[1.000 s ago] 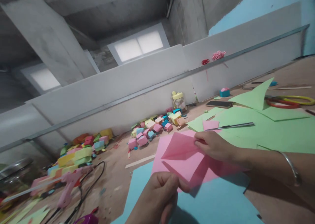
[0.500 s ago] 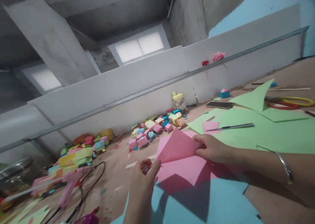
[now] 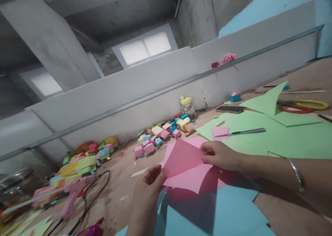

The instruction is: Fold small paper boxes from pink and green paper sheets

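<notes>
A creased sheet of pink paper (image 3: 183, 160) is held up between my two hands, a fold line running across it. My left hand (image 3: 150, 180) pinches its left corner between thumb and fingers. On the opposite side, my right hand (image 3: 219, 155) grips the right end of the crease; a silver bangle sits on that wrist. Underneath, more pink paper and sheets of light blue paper (image 3: 233, 208) lie on the table, with the held sheet's shadow across them.
Green paper sheets (image 3: 261, 135) lie right, bearing a slim craft knife (image 3: 241, 132). Beyond are red-and-yellow-handled scissors (image 3: 298, 106) and a phone (image 3: 229, 109). Small paper boxes (image 3: 155, 135) cluster near the white partition, by a yellow-lidded jar (image 3: 188, 106). A pink glue gun (image 3: 74, 194) with its cord lies left.
My left thumb and fingers have closed onto the paper's left corner. The pink sheet and my right hand have shifted slightly left, and the fold's upper flap leans a little differently.
</notes>
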Available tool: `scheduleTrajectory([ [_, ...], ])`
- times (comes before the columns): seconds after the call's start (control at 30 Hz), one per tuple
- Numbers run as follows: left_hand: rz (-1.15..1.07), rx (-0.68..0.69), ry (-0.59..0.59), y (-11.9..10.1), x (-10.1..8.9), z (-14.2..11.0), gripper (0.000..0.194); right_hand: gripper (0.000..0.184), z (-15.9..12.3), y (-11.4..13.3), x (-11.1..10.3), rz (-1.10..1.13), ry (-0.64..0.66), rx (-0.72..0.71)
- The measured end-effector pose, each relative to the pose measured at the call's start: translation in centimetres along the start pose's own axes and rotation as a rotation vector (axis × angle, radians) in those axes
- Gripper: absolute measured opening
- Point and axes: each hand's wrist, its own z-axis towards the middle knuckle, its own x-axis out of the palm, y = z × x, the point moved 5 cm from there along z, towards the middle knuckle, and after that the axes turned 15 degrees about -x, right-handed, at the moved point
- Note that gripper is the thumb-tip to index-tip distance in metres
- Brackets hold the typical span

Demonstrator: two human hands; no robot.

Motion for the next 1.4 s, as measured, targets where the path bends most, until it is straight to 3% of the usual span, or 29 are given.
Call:
scheduleTrajectory([
  [0.13, -0.033, -0.003, -0.061, -0.5, -0.7, 0.1, 0.031, 0.007, -0.1, -0.1, -0.1, 0.031, -0.060, 0.012],
  [0.27, -0.099, 0.023, -0.132, -0.9, -1.4, 0.2, 0.036, 0.005, 0.0, -0.9, -1.2, 0.075, -0.271, 0.063],
  [0.4, -0.125, -0.016, -0.088, -1.0, -0.9, 0.1, 0.046, 0.009, 0.3, -1.7, -2.6, 0.178, -0.454, 0.118],
  [0.57, -0.133, -0.036, 0.003, -0.9, -0.1, -0.1, 0.047, 0.008, 0.4, -2.2, -3.5, 0.246, -0.562, 0.185],
  [0.83, -0.001, -0.066, 0.215, -1.0, 1.9, -2.2, 0.035, 0.009, 0.4, -3.0, -2.8, 0.266, -0.552, 0.162],
  [1.07, 0.128, -0.108, 0.214, -0.7, 1.9, -3.0, 0.018, 0.008, 0.5, -2.7, -2.0, 0.244, -0.489, 0.103],
  [1.3, 0.104, -0.136, 0.242, -0.8, 2.0, -2.9, 0.025, 0.008, 0.4, -2.5, -1.9, 0.207, -0.442, 0.079],
  [1.4, 0.064, -0.155, 0.293, -0.7, 2.4, -2.6, 0.037, 0.008, 0.4, -2.1, -1.8, 0.202, -0.413, 0.069],
])
